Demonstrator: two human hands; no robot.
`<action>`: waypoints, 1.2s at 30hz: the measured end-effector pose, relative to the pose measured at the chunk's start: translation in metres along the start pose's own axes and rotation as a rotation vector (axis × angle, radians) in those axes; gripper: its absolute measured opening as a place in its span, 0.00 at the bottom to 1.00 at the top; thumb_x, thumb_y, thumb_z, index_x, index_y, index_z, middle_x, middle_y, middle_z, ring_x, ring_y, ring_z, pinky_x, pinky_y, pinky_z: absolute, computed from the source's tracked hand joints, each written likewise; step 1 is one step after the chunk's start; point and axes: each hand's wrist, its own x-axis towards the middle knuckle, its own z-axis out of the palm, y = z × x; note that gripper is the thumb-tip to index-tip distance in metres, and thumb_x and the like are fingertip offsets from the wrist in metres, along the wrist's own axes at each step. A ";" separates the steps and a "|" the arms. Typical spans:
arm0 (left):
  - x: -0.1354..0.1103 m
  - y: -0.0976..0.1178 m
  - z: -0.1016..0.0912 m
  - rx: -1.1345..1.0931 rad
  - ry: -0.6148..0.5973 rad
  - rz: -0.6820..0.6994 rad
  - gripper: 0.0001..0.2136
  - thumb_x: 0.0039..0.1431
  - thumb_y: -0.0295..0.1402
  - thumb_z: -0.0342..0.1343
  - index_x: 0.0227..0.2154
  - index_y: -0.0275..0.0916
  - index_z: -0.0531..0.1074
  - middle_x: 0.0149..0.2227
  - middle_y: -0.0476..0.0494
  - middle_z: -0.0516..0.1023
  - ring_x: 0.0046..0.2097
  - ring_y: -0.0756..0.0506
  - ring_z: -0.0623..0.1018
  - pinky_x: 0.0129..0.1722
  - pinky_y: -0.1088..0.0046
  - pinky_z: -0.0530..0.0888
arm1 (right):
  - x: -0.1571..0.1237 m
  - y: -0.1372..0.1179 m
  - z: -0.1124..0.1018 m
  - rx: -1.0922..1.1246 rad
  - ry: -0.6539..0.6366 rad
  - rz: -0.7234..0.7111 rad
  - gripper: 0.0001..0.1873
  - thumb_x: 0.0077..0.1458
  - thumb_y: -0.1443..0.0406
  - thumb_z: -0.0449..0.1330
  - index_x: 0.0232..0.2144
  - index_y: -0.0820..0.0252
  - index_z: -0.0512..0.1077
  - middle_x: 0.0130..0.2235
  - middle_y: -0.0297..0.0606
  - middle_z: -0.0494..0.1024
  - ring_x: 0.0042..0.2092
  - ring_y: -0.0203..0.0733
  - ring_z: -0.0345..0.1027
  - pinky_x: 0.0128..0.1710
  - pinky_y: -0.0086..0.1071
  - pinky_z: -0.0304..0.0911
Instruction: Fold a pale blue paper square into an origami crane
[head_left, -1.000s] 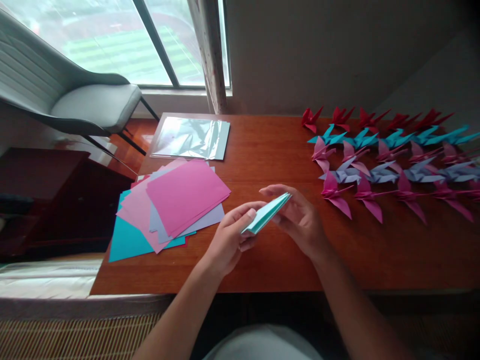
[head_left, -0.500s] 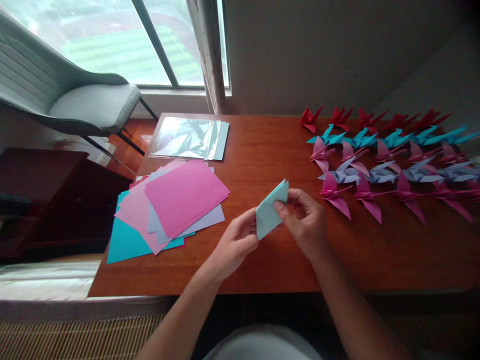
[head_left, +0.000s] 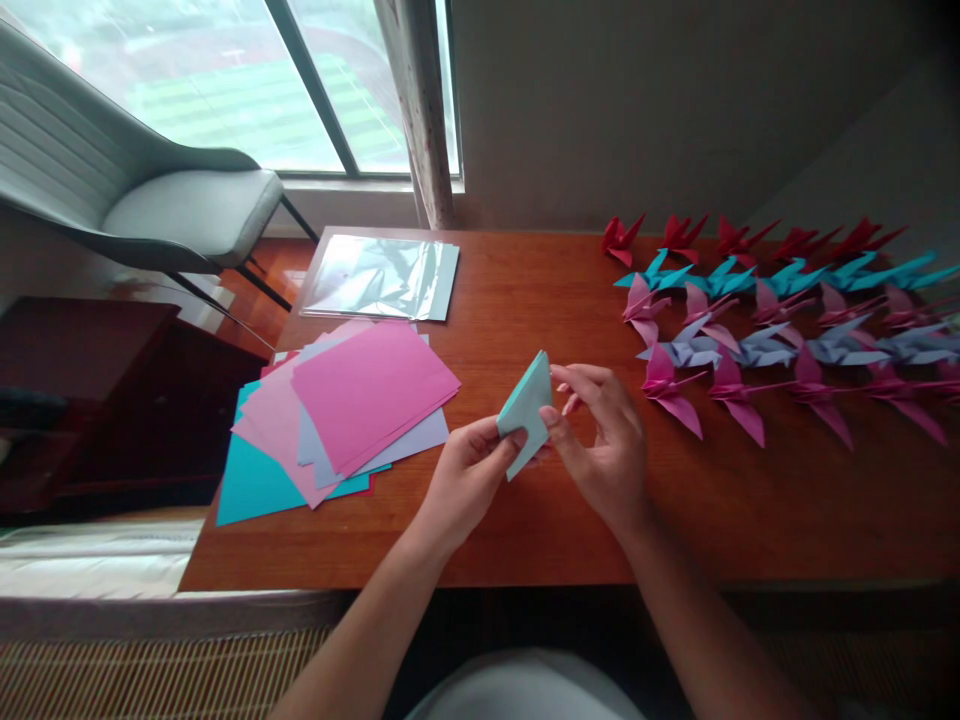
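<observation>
A folded sheet of pale mint origami paper [head_left: 531, 405] is held up over the table's front half, tilted, with layered edges along its upper left side. My left hand [head_left: 474, 470] pinches its lower left part, thumb on the near face. At the paper's right edge is my right hand [head_left: 604, 435], its thumb tip against or very near the paper. The right index finger is stretched out by the upper corner, apart from the thumb, so this hand is open.
Loose coloured sheets [head_left: 375, 395] lie fanned on the table [head_left: 525, 555] at left. Behind them rests a clear packet of pale paper [head_left: 379, 275]. Rows of folded paper cranes [head_left: 727, 350] fill the right side. A grey chair [head_left: 187, 215] stands by the window.
The folded paper has turned more upright and shifted slightly left. My left thumb has come onto its near face. My right hand has loosened from its pinch, fingers spreading.
</observation>
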 end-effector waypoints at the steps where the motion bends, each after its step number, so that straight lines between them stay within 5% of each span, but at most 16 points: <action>1: 0.000 0.000 0.000 -0.002 0.003 0.004 0.13 0.56 0.42 0.66 0.35 0.35 0.83 0.31 0.45 0.82 0.34 0.45 0.79 0.39 0.71 0.76 | 0.000 0.000 0.000 -0.015 -0.004 -0.007 0.21 0.60 0.66 0.62 0.55 0.45 0.72 0.50 0.41 0.74 0.48 0.47 0.71 0.42 0.43 0.70; 7: 0.000 0.002 0.002 -0.009 0.010 0.004 0.14 0.56 0.42 0.66 0.36 0.36 0.83 0.33 0.45 0.83 0.37 0.44 0.79 0.41 0.71 0.76 | -0.002 -0.002 -0.001 0.062 0.006 0.011 0.13 0.59 0.67 0.64 0.46 0.46 0.77 0.49 0.40 0.75 0.48 0.48 0.70 0.41 0.43 0.70; 20: 0.001 0.000 0.001 0.092 -0.039 0.061 0.14 0.59 0.42 0.64 0.38 0.34 0.82 0.35 0.44 0.83 0.38 0.45 0.78 0.41 0.72 0.75 | -0.002 0.003 0.001 0.118 0.025 0.142 0.13 0.58 0.67 0.65 0.46 0.50 0.74 0.40 0.34 0.77 0.39 0.41 0.71 0.36 0.37 0.67; 31: 0.000 -0.001 -0.001 0.007 -0.067 0.015 0.15 0.61 0.43 0.62 0.40 0.36 0.82 0.37 0.42 0.83 0.39 0.43 0.80 0.43 0.71 0.75 | -0.001 0.001 -0.001 -0.013 0.093 -0.084 0.14 0.56 0.71 0.66 0.43 0.49 0.76 0.43 0.38 0.77 0.42 0.44 0.72 0.39 0.40 0.71; 36: 0.001 -0.003 -0.004 -0.059 -0.021 0.015 0.14 0.59 0.42 0.64 0.39 0.37 0.81 0.36 0.44 0.82 0.35 0.48 0.77 0.34 0.77 0.72 | 0.003 -0.003 0.000 0.085 -0.071 -0.232 0.16 0.55 0.76 0.64 0.42 0.51 0.76 0.41 0.37 0.82 0.42 0.44 0.73 0.45 0.45 0.72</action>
